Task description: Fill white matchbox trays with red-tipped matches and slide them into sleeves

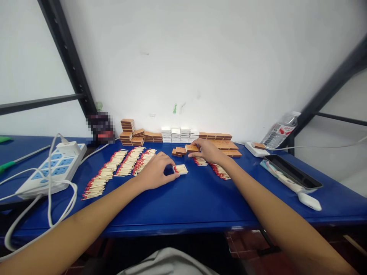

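Note:
My left hand [157, 172] pinches the left end of a small white matchbox tray [182, 169]. Red-headed matches lie inside that tray, just above the blue tabletop. Behind it my right hand [208, 151] is closed on a brown matchbox [190, 148], thumb in front and fingers over the top. Two more brown matchboxes [178, 151] lie just left of that one. Fanned rows of loose matches [124, 162] spread out to the left of my left hand. Smaller piles of matches [220, 171] are partly covered by my right hand and forearm.
White trays [180, 135] are stacked against the wall, between brown matchbox stacks [127, 131] and matchbox rows [222, 145]. A power strip [53, 168] with looping white cables stands at left. On the right are a plastic bottle [282, 130], a black tray [289, 172] and a white charger [256, 149].

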`<state>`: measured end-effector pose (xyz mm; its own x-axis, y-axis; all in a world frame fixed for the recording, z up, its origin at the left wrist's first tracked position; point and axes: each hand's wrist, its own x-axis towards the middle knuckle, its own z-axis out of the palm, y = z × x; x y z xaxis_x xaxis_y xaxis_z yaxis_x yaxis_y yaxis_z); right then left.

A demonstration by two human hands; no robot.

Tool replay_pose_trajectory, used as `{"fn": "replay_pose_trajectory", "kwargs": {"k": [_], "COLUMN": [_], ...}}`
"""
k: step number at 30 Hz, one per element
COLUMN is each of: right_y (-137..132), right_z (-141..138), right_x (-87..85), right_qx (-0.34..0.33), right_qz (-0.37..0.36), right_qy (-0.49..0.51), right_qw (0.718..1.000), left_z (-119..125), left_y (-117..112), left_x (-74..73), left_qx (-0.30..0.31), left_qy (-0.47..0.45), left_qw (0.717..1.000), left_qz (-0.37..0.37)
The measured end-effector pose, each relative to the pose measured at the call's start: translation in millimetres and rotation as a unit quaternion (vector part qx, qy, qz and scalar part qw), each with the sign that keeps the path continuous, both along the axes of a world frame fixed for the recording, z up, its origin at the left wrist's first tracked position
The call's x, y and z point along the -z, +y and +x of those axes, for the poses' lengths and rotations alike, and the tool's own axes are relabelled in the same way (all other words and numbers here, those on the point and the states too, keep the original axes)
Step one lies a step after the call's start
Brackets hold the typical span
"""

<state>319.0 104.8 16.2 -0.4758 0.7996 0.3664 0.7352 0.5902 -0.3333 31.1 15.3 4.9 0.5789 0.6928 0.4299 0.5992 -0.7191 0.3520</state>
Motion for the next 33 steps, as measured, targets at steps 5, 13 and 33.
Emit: {"fn": "replay_pose_trajectory", "kwargs": {"k": [5, 13, 33], "right_y": [-18, -32, -28], "right_z": [-1, -20, -28], "right_x": [-7.3, -6.8, 7.9], "right_qx": [-0.029, -0.083, -0.1], "right_qz": [-0.036, -0.045, -0.122], "right_qy": [-0.035, -0.005, 0.148], "right_qw": [0.998, 0.996, 0.976], "left_z": [-10, -13, -15], "left_y": [11, 16, 23], "left_x": [-8.0, -11.2, -8.0], "left_qx": [-0.058, -0.072, -0.08], "left_qy": [-0.025, -0.038, -0.178], "left_qw": [0.998, 0.997, 0.973], "left_qz": [0.006, 0.008, -0.124]}}
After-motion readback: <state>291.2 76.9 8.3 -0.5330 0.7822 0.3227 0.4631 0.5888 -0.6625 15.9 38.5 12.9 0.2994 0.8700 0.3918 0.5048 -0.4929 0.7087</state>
